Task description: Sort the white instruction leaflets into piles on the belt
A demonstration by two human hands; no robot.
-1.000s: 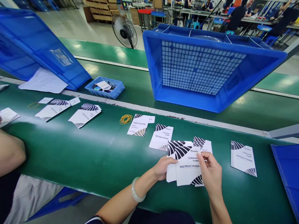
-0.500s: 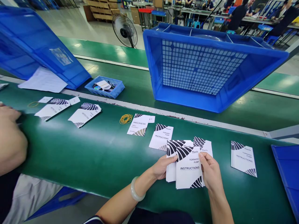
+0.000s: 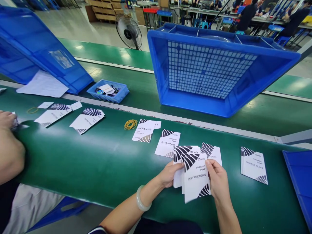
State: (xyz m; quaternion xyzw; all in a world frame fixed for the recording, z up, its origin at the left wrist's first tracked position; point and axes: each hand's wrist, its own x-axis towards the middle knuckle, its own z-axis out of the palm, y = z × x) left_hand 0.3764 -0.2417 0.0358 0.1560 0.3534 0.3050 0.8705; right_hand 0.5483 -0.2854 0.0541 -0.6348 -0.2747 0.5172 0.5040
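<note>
Both my hands hold a fanned stack of white instruction booklets (image 3: pixel 195 177) with black striped corners, just above the green belt (image 3: pixel 97 162). My left hand (image 3: pixel 169 175) grips the stack's left edge, with a pale bangle on the wrist. My right hand (image 3: pixel 218 180) pinches the right edge of the top booklet, which is tilted up. More booklets lie beside the stack: one to the upper left (image 3: pixel 168 143), one further left (image 3: pixel 143 130), and a single booklet to the right (image 3: pixel 253 164).
A tilted blue crate (image 3: pixel 268 65) stands beyond the belt, another blue crate (image 3: pixel 36 48) at far left, and a small blue tray (image 3: pixel 108 91) between them. Yellow rubber bands (image 3: pixel 131 124) lie near the booklets. A co-worker's arm (image 3: pixel 9 149) rests at the left edge by more booklets (image 3: pixel 85 121).
The top booklet has lifted and tilted in my right hand, fanning away from the stack. The co-worker's hand at the left has shifted to hold something small.
</note>
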